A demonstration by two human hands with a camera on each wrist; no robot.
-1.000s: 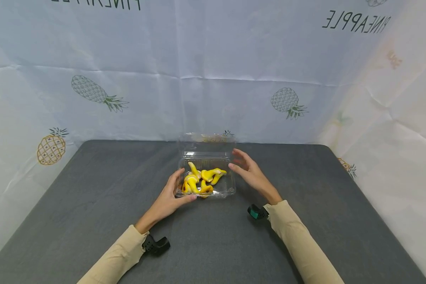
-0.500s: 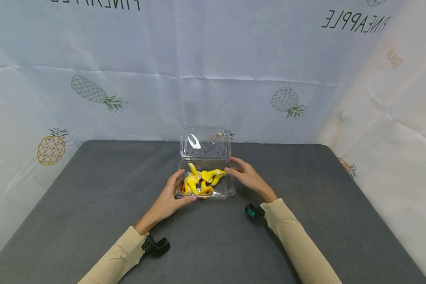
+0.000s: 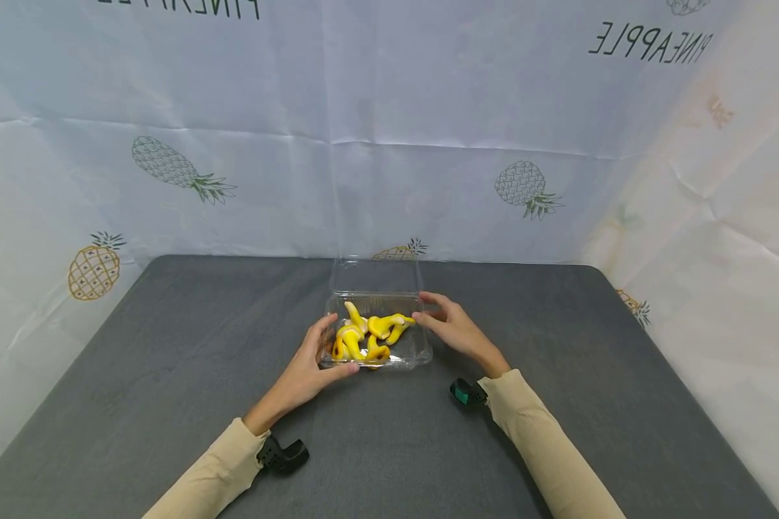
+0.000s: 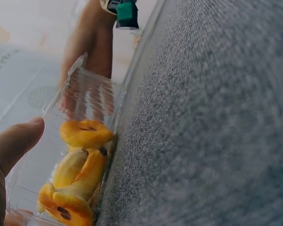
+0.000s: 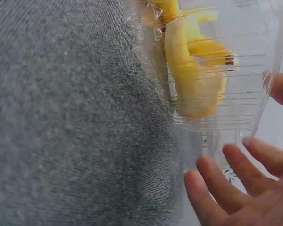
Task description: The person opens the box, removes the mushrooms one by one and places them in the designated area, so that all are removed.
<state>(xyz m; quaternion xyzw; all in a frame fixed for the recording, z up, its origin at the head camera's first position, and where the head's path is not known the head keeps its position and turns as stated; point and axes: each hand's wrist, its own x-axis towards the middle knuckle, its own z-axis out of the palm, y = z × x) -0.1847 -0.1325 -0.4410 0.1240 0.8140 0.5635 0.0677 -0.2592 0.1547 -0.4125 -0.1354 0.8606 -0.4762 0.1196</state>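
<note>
In the head view, a clear plastic clamshell container [image 3: 410, 352] lies on the grey table with its lid [image 3: 376, 277] tipped back behind it. Inside are several curved yellow pieces [image 3: 384, 326], banana-like, some with dark ends in the left wrist view. My left hand [image 3: 304, 373] grips the container's left end, thumb at the front edge and fingers along the side. At the opposite end is my right hand [image 3: 457, 330], its thumb and index fingertip right at the rim. The right wrist view shows its other fingers spread loosely beside the end wall.
The dark grey table [image 3: 389, 454] runs back to a white cloth [image 3: 389, 194] printed with pineapples. Each wrist wears a black device, one by the left cuff [image 3: 284, 455] and one by the right cuff [image 3: 469, 393].
The lid stood upright half a second ago and now leans lower, away from me. My right hand has come in to the container's right end. The left hand keeps its hold.
</note>
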